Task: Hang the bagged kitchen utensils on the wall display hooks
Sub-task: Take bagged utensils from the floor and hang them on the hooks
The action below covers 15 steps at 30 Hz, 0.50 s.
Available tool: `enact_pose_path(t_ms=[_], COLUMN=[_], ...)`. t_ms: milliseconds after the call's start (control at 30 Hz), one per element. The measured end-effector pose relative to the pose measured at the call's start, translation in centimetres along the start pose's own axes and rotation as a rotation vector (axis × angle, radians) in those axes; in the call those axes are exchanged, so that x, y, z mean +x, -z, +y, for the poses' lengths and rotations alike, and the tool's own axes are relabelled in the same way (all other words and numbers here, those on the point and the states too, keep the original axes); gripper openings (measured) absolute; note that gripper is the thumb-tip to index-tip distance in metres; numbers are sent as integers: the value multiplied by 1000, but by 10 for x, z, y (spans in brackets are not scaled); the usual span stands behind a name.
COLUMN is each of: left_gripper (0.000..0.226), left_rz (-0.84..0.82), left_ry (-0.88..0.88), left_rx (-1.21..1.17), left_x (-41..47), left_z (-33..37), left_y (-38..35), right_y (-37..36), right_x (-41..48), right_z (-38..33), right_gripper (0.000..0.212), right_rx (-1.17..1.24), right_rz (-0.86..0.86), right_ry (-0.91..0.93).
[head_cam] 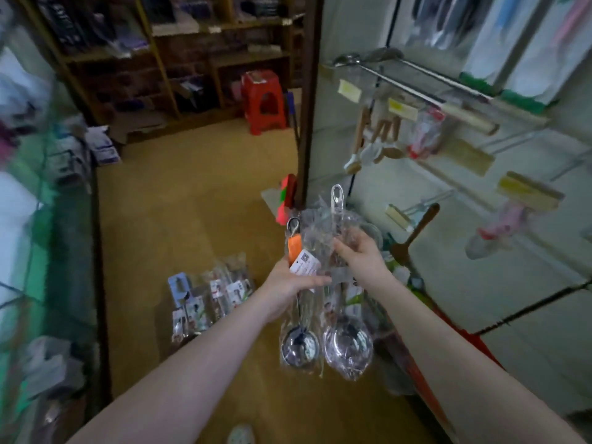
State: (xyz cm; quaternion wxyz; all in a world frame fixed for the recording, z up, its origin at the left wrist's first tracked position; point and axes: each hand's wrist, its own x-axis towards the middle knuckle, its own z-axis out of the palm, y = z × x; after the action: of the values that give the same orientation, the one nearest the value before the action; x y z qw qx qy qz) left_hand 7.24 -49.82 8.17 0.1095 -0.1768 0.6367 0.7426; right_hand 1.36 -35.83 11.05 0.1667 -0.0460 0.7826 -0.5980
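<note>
Shop floor (pixel 192 203) below; both hands' fingers (pixel 344 251) clasp bagged ladles (pixel 347 344).

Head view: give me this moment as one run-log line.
hands: left hand and right hand both hold bagged ladles | hung: not yet | wall hooks: to the right | more bagged utensils: on floor
</note>
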Motion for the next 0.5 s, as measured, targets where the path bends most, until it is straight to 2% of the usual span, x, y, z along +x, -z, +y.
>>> enact_pose_path(t_ms=[67, 167, 233, 333, 367, 467, 500], left_gripper=[49, 41, 30, 21, 21, 23, 23], left_rz=[39, 120, 173, 216, 231, 261, 269], left_ry=[17, 32, 19, 3, -7, -18, -13], left_rx=[37, 73, 112, 90, 74, 17, -5], left_x=[-6, -12, -16, -20, -23, -24, -24], left_z=[2, 5, 8, 10, 11, 8, 6], left_y=[47, 115, 155, 197, 207, 230, 237], right_y=[-47, -116, -156, -200, -211, -237, -243], right_x=[9, 21, 29, 37, 39, 52, 56], right_z=[-19, -43, -55, -62, -65, -65, -65], right_gripper=[18, 12, 15, 7, 14, 59, 67], right_rx=[-10, 12, 9, 66, 93, 78, 68], right_rz=[-66, -155, -174, -210, -220, -218, -218], right_ry=[35, 70, 68, 48, 35, -66, -89])
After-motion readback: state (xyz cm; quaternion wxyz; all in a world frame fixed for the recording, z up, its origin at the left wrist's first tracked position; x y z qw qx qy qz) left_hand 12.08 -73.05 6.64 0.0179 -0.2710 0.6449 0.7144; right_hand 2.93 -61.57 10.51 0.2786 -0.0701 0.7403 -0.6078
